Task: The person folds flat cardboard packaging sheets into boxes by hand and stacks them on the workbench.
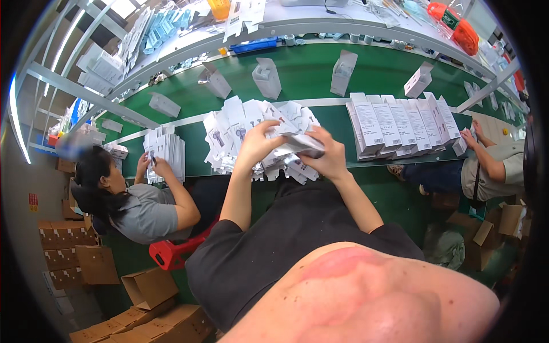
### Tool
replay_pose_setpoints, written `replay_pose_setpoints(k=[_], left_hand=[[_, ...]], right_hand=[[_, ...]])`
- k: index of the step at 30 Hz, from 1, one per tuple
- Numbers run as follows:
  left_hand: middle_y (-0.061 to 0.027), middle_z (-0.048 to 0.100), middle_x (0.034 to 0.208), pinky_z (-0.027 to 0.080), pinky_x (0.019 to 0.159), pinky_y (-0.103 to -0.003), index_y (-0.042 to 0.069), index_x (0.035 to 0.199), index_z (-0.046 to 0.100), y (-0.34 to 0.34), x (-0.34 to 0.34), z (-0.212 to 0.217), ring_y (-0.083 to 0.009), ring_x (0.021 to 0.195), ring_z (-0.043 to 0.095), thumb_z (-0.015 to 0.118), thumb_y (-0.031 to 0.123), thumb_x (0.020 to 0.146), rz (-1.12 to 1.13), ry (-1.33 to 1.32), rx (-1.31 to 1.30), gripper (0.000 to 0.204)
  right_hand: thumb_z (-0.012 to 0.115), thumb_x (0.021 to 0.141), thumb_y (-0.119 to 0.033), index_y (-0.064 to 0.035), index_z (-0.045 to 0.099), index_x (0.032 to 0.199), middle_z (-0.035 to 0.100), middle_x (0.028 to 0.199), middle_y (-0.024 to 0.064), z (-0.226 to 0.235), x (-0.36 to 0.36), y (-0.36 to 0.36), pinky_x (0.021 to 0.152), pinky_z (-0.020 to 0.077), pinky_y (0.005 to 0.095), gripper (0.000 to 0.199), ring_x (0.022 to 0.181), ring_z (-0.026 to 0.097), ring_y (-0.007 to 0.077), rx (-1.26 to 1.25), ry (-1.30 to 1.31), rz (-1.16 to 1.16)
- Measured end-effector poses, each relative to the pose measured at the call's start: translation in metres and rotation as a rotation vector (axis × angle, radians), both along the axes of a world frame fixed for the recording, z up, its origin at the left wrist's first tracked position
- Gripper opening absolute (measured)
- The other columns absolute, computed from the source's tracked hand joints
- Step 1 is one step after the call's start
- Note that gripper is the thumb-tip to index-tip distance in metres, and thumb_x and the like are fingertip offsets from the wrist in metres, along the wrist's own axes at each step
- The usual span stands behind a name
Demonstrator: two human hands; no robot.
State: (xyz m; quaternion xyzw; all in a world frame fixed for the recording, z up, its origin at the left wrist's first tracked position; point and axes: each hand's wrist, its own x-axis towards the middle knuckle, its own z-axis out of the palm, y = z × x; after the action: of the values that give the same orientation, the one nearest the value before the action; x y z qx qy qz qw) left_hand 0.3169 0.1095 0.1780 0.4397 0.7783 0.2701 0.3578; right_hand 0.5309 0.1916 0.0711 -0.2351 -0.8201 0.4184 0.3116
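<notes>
- A long green belt runs across the work place. It is wide and flat, so many people can sit along it and lay their things on it.
- A grey metal shelf runs above the belt. It keeps spare things up off the belt but close by.
- A pile of flat white boxes lies on the belt right in front of the person. The pile sits near, so a hand can pick from it with no long stretch.
- Another neat row of flat boxes lies to the right, beside a co-worker's hand.
- Some boxes that are already put up stand upright farther back on the belt, well apart from each other.
- A co-worker in a grey shirt sits to the left by a smaller stack.
- The white box being folded is held up just over the near pile, between both hands.
- The left hand has its fingers curled closed on the box's left end to keep it still.
- The right hand has its fingers wrapped closed on the right end, so the two hands can bend the card together.
</notes>
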Motion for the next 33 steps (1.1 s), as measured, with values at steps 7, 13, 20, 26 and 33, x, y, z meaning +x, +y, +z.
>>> replay_pose_setpoints(k=[7,13,20,26,33], left_hand=[[-0.02,0.047,0.15,0.045,0.106,-0.042,0.006,0.14,0.051,0.017,0.051,-0.004,-0.0347,0.133,0.051,0.078,0.021,0.079,-0.27,-0.833,1.025,0.069],[-0.019,0.048,0.149,0.039,0.112,-0.042,0.008,0.143,0.048,0.013,0.076,0.001,-0.0338,0.138,0.046,0.067,0.017,0.091,-0.359,-0.512,1.23,0.056],[-0.0177,0.052,0.143,0.037,0.112,-0.04,0.009,0.144,0.047,0.019,0.08,-0.015,-0.032,0.131,0.05,0.055,0.008,0.098,-0.154,-0.947,0.579,0.046],[-0.0169,0.047,0.148,0.03,0.116,-0.045,0.006,0.126,0.059,0.02,0.098,-0.024,-0.0346,0.138,0.042,0.047,0.015,0.1,-0.318,-0.563,0.998,0.03],[-0.0178,0.043,0.149,0.031,0.113,-0.042,0.005,0.116,0.055,0.01,0.097,-0.009,-0.0332,0.137,0.04,0.053,0.006,0.089,-0.285,-0.536,0.711,0.027]], right_hand=[[0.082,0.076,-0.024,-0.0041,0.049,0.141,0.052,0.14,0.0179,0.071,0.004,-0.008,0.102,0.0444,0.0382,0.075,0.118,0.057,0.0306,-0.338,0.592,-0.064],[0.062,0.095,-0.017,-0.0031,0.052,0.136,0.057,0.132,0.0162,0.128,0.018,-0.021,0.099,0.0444,0.0346,0.045,0.114,0.057,0.0275,-0.583,0.593,-0.124],[0.048,0.1,-0.013,0.0002,0.052,0.135,0.057,0.129,0.0112,0.115,0.009,-0.025,0.105,0.0393,0.0346,0.038,0.117,0.054,0.0237,-0.153,0.441,-0.236],[0.044,0.097,-0.015,0.0,0.052,0.133,0.057,0.128,0.0122,0.096,0.019,-0.02,0.105,0.0373,0.0324,0.04,0.116,0.051,0.0223,-0.37,0.376,-0.241],[0.049,0.083,-0.006,-0.0045,0.053,0.132,0.059,0.122,0.0137,0.102,0.026,-0.013,0.095,0.0435,0.0311,0.049,0.105,0.056,0.0238,-0.309,0.265,-0.255]])
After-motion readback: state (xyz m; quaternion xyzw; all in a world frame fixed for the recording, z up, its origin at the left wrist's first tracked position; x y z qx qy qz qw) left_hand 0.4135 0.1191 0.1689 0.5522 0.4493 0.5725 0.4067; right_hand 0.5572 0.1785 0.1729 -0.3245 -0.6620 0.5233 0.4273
